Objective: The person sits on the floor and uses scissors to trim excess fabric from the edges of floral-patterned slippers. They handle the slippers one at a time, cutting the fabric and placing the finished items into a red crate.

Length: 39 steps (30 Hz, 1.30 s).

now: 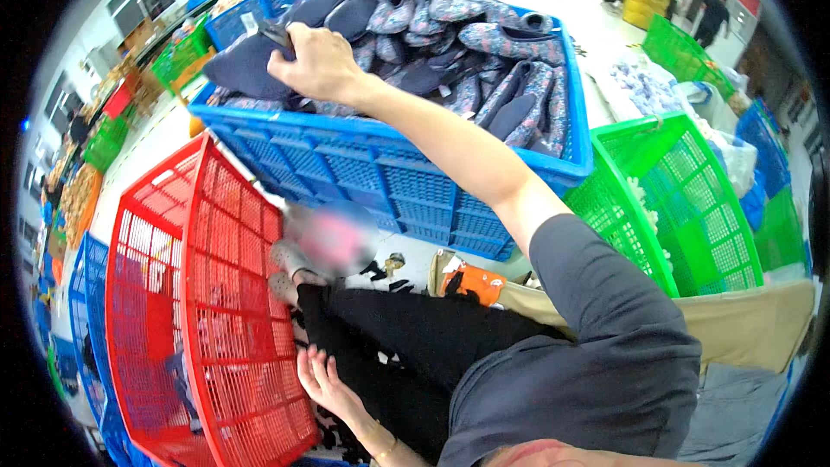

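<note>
the landmark here is the red crate [207,311], a mesh-walled plastic crate tipped on its side at the person's left knee. nearest to the camera, the left hand [324,380] lies against the crate's lower rim, fingers loosely spread and flat, holding nothing. the crate's mouth faces away from the view, and through the mesh little can be told of what is in it.

beyond the red crate, up and to the right of it, stands the blue crate [389,173], piled high with soft slippers [484,60] in dark blue and patterned grey-pink fabric. the right hand [316,60] reaches across to the far left corner of that pile and is closed on a dark blue slipper [246,65] at the top of the heap.

the step in hand looks like picking one slipper out of the blue crate. the next move would call for lifting it free of the neighbours lying against it, without dragging them over the rim.

to the right of the blue crate, well apart from the red one, a green crate [683,207] leans at an angle; only small pale bits show inside it. farther off still, more blue, green and red crates line the floor [596,26].
</note>
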Motion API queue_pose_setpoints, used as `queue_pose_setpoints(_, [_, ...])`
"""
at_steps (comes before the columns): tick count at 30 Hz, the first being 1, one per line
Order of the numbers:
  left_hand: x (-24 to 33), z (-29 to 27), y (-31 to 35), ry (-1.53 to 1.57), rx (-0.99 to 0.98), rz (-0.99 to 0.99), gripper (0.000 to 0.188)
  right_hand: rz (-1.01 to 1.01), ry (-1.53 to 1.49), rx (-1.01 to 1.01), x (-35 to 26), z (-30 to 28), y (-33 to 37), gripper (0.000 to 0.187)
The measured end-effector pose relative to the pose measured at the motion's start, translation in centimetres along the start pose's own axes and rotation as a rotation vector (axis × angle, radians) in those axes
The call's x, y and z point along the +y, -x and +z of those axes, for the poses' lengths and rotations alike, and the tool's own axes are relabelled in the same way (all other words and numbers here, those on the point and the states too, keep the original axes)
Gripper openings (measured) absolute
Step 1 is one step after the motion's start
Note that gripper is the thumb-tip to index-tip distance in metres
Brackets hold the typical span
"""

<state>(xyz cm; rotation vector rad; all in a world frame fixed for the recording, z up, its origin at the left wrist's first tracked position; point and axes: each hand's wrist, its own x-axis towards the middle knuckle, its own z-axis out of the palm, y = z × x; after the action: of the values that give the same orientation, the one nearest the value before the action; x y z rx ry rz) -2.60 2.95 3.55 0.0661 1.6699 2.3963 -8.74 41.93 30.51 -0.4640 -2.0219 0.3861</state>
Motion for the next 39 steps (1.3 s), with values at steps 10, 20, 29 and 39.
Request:
queue_pose_setpoints(10, [0.9,-2.0,-3.0,0.15,-0.182,-0.145,0.043,1.034,-1.177,-0.888,-3.9,-1.3,38.8,0.056])
queue_pose_setpoints(20, [-1.9,-3.8,3.6,0.157,-0.184,-0.065,0.046,0.367,-0.68,-1.274,0.2,-2.0,41.4,0.045])
queue_pose_setpoints(29, [-1.0,-1.8,5.6,-0.145,-0.35,0.019,0.047,0.601,-1.089,-1.054,-5.3,-0.8,38.7,0.042])
queue_pose_setpoints(39, [1.4,-2.8,3.5,-0.244,-0.571,-0.054,0.043,0.368,-0.797,-0.975,-0.6,2.6,43.1,0.044])
